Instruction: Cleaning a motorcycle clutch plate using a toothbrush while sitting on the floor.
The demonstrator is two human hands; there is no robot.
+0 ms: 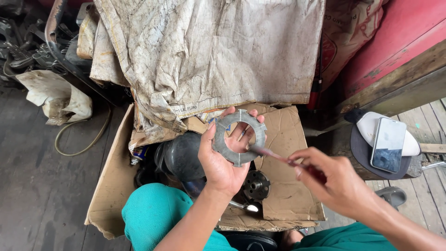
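Holding a flat grey metal ring [239,137] up over the open cardboard box [288,195], the left hand [222,162] grips it by the lower rim, thumb across the front face and fingers behind, some showing through the central hole; the right hand [337,183] is closed around a thin reddish brush-like tool [283,159], pinched between thumb and fingers, its tip resting on the ring's lower right edge; the step in hand looks like brushing or cleaning the ring's face, judged from where the tip sits; the next stroke would seem to call for a steady left grip and a light sweep round the band, with the ring turned to bring untouched parts under the tip; the ring itself is dull, scuffed and matt, a wide band with small notches cut at intervals round its outer rim; below it in the box lie dark machine parts, among them a toothed gear-like piece [256,185]; a stained tarpaulin [209,56] hangs behind; a phone [388,144] rests on a block to the right.
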